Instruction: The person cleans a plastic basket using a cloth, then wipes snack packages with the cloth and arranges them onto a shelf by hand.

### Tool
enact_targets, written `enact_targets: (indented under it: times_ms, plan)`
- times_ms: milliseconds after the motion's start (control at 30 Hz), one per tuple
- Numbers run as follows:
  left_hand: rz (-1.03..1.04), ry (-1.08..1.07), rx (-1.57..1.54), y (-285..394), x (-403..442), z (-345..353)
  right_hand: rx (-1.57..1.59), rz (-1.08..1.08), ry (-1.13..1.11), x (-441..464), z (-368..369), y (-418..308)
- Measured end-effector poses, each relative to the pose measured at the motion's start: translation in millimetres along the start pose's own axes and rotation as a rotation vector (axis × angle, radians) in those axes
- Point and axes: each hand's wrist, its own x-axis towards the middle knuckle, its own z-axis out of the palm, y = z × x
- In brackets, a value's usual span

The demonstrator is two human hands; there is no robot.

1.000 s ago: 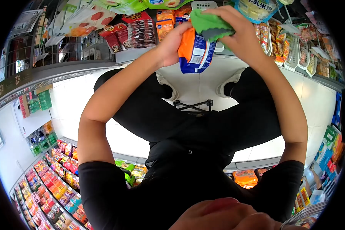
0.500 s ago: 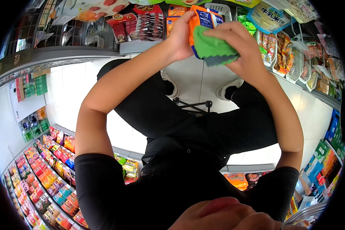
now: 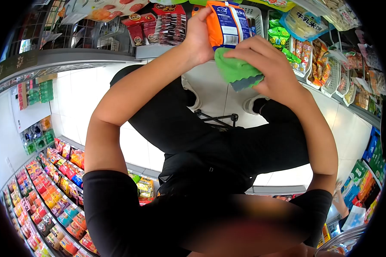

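Note:
My left hand [image 3: 198, 37] grips an orange and blue snack packet [image 3: 227, 26] by its left edge. The packet's back, with a white barcode label, faces me. Just below its lower right side, my right hand [image 3: 272, 64] is closed on a green cloth [image 3: 236, 68] with a zigzag edge and a grey underside. The cloth's top edge lies close to the packet's bottom; whether they touch I cannot tell. Behind the packet, a white plastic basket [image 3: 254, 13] is partly covered.
Red packets [image 3: 169, 25] fill the shelf left of my hands. Baskets of small wrapped snacks [image 3: 318, 64] line the shelf on the right. A black folding stool frame [image 3: 216, 116] shows between my legs. Snack shelves [image 3: 51, 192] stand behind me; another person's arm [image 3: 341, 203] appears lower right.
My right hand has drawn the green cloth down off the packet's face, uncovering its label. The packet has shifted slightly left and up in my left hand.

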Motion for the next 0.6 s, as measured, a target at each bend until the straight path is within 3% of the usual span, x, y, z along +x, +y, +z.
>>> enact_targets:
  times_ms: [133,267,467,600]
  plan:
    - [-0.046,0.005,-0.143,-2.1,3.8,-2.5,0.029,0.127,-0.003,-2.8,-13.2,15.5]
    - [-0.021,0.030,-0.106,-0.7,3.9,-2.4,0.030,0.065,0.032,-2.2,-6.3,8.0]
    - [-0.014,-0.011,-0.100,-4.5,6.6,-6.9,0.106,0.103,-0.100,-2.8,-11.6,14.7]
    - [0.004,-0.018,-0.111,-0.8,7.3,-8.7,-0.002,0.149,-0.162,-8.9,-24.9,34.1]
